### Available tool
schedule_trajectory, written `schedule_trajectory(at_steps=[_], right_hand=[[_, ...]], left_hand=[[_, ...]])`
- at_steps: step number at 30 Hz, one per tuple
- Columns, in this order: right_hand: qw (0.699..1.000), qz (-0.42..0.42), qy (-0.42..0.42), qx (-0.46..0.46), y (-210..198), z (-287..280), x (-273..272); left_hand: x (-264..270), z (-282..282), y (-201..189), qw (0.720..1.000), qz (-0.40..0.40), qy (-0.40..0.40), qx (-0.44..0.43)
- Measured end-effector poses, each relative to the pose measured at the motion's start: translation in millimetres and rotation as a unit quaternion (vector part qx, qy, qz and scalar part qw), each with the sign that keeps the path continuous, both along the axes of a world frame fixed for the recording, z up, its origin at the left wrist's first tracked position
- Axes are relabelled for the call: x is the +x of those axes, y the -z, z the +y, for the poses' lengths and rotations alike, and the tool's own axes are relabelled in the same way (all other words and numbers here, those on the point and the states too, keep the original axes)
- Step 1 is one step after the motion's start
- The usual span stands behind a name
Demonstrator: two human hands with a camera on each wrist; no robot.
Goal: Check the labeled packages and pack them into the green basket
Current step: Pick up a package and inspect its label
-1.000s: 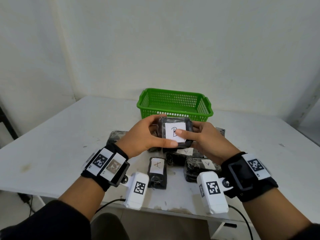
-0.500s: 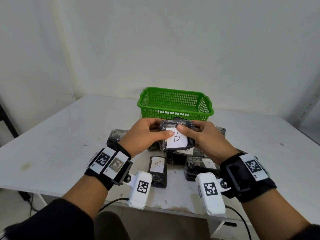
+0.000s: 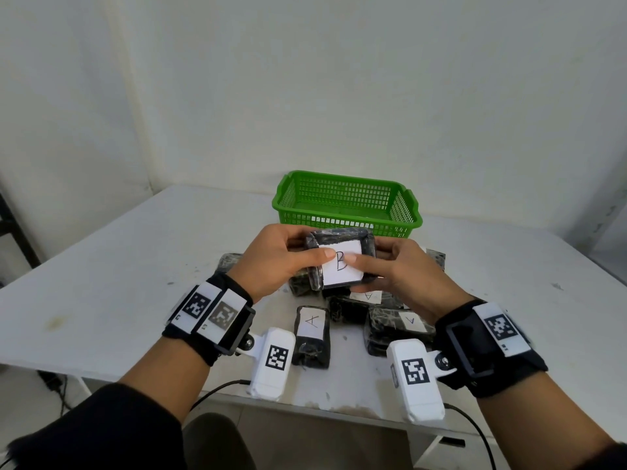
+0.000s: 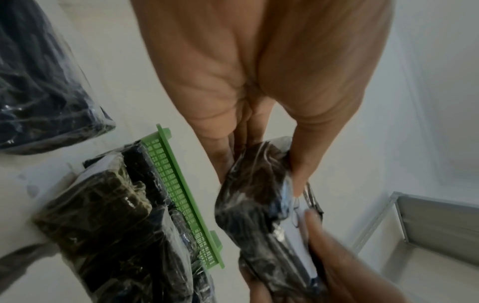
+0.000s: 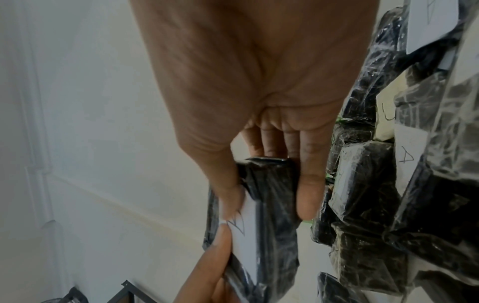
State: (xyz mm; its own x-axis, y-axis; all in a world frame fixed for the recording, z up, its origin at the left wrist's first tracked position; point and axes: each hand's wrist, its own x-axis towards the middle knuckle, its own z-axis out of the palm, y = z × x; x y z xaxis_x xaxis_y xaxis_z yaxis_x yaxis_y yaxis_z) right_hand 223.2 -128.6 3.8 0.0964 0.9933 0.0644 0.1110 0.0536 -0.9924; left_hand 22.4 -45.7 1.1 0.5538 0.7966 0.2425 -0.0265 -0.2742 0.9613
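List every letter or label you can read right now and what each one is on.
"B": white label on the held package, gripped by the left hand and right hand.
"A": label on the front package lying on the table.
"A": label on the right package.
"A": label just under the held package, partly hidden.
Wrist tags: square codes only, no words.

The basket (image 3: 346, 217) in front of me stands open on top with bare floor inside; packages (image 3: 373, 317) crowd the table (image 3: 118, 266) beneath my hands; bare table lies left and right of them.
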Motion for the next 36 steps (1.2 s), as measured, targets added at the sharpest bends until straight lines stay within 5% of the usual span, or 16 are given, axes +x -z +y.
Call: schedule_trajectory(at_steps=[5, 17, 24, 29, 36], right_hand=[[0.999, -0.003, 0.036, 0.012, -2.0, 0.9, -1.7], [1.000, -0.019, 0.014, 0.013, -0.5, -1.2, -2.6], [0.998, 0.059, 0.015, 0.031, -4.8, 0.9, -4.3], [0.997, 0.051, 0.003, 0.051, -6.1, 0.1, 2.1], [0.996, 0.053, 0.032, 0.061, -5.4, 2.4, 0.0]], left_hand=[[1.1, -4.1, 0.4, 0.998, 0.035, 0.049, -0.018], [1.4, -3.4, 4.6, 1.000, 0.007, -0.002, -0.002], [1.5, -1.2, 6.7, 0.999, -0.027, -0.005, -0.038], [-2.7, -0.7, 5.1, 0.993, 0.063, -0.016, 0.093], [3.2, -1.1, 8.7, 0.998, 0.021, -0.047, 0.040]])
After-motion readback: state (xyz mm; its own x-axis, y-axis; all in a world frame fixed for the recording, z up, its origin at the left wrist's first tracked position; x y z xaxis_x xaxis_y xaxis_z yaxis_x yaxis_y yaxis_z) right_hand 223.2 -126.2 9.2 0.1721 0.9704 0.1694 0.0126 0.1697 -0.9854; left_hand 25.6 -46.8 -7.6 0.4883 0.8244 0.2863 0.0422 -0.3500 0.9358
